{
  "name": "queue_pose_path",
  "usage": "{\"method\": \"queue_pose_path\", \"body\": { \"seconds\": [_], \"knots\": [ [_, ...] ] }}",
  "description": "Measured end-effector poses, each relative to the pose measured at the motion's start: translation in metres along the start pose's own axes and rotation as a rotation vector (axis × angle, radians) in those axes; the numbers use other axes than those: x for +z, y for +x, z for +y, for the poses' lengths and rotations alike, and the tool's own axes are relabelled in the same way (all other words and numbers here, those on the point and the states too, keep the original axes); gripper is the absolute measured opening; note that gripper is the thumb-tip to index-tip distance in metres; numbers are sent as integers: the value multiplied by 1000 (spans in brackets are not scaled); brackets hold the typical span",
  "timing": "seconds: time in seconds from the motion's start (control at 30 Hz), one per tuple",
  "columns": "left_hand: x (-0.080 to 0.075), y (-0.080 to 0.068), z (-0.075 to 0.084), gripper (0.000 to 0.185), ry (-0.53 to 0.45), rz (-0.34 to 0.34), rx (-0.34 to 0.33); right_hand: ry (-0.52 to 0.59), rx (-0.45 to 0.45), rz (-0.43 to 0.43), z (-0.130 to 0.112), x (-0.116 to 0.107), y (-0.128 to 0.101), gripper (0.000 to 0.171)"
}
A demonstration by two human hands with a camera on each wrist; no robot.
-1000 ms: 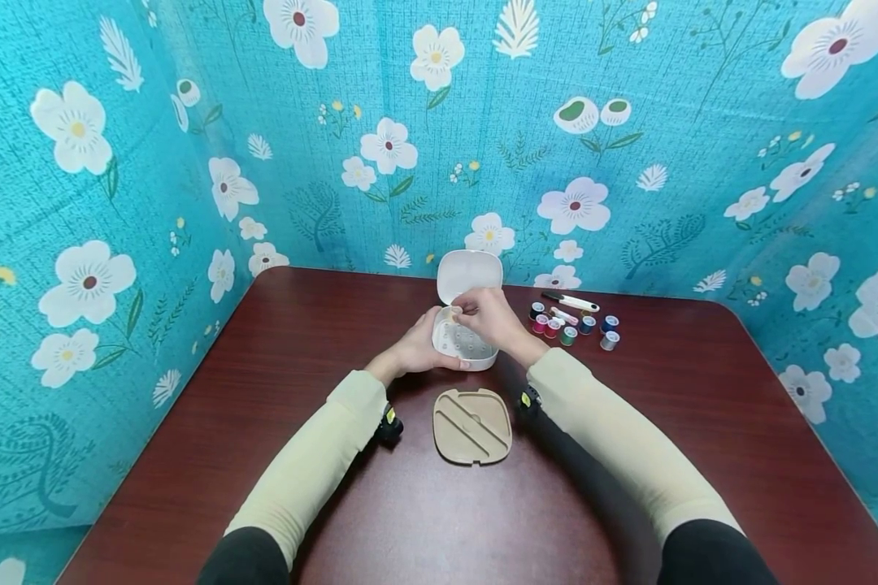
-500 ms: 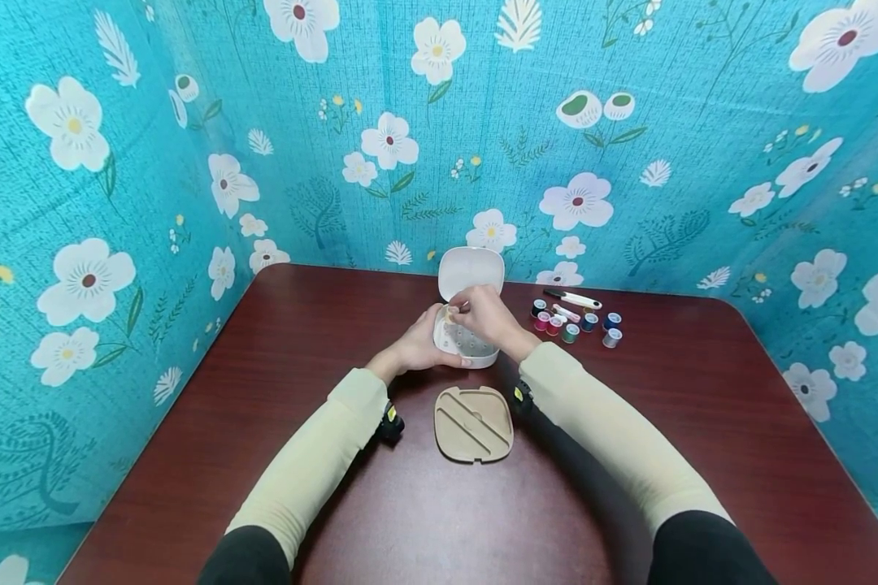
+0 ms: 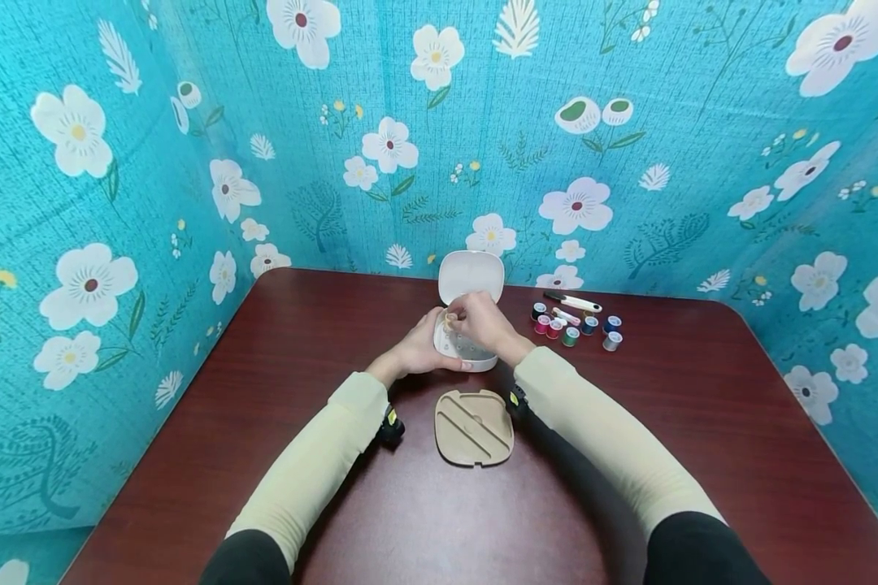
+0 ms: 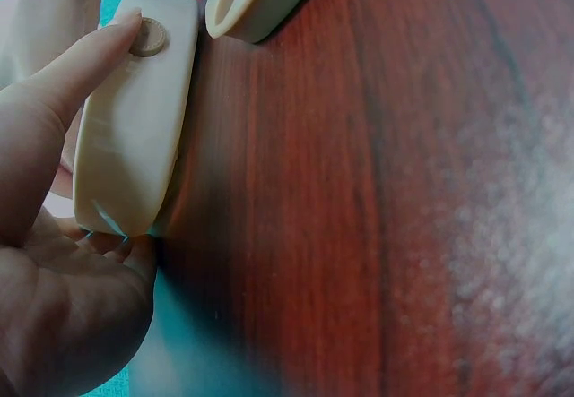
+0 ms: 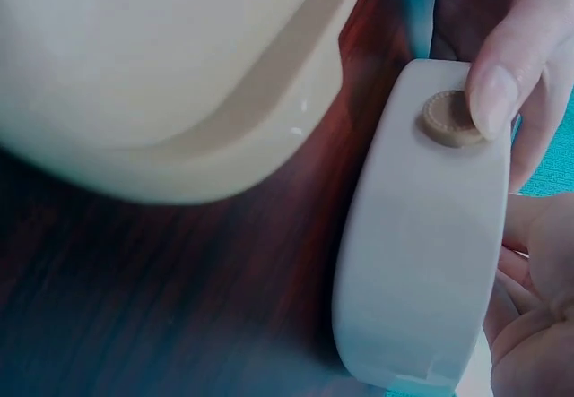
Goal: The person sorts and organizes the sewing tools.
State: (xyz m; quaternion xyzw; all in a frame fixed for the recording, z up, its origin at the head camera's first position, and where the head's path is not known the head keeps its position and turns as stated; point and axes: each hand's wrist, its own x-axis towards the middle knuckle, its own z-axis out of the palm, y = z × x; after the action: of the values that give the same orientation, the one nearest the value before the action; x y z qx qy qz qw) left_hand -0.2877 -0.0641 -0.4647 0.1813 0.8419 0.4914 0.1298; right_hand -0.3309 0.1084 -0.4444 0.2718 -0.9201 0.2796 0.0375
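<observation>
A: L hand?

B: Left hand point(image 3: 419, 349) wraps the white box point(image 3: 462, 348) from its 9 o'clock side, fingers curled round the wall; in the left wrist view the thumb point(image 4: 63, 79) lies along the box point(image 4: 134, 119) w/ its tip against a small tan button point(image 4: 148, 37) on the wall.

A: R hand?

B: Right hand point(image 3: 479, 318) sits over the open box, fingers bent down into it, pinching sth small and tan at the box's 11 o'clock corner. Too small to name from the head view. Right wrist view gives only the box wall point(image 5: 421, 236), the same button point(image 5: 451, 119) and the other hand's thumb tip on it.

A: Box itself?

B: Mid-table point(image 3: 300, 341), far half, hinged lid point(image 3: 471, 276) standing open at 12 o'clock.

A: Around it?

B: Tan tray insert point(image 3: 474, 427) flat on the table at the box's 6 o'clock, just apart. Thread spools point(image 3: 572, 327) in a cluster at 3 o'clock, near but not touching. A white thread snipper point(image 3: 572, 302) beyond the spools. Teal floral backdrop point(image 3: 117, 203) on three sides.
</observation>
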Motion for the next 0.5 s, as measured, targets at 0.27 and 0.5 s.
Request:
{"method": "queue_pose_path", "body": {
  "seconds": [0.27, 0.5],
  "knots": [
    [-2, 1, -2, 105, -21, -4, 0, -17, 10, -2, -1, 4, 2, 14],
    [-2, 1, -1, 109, -10, -8, -12, -41, 14, 14, -3, 7, 3, 13]
  ]
}}
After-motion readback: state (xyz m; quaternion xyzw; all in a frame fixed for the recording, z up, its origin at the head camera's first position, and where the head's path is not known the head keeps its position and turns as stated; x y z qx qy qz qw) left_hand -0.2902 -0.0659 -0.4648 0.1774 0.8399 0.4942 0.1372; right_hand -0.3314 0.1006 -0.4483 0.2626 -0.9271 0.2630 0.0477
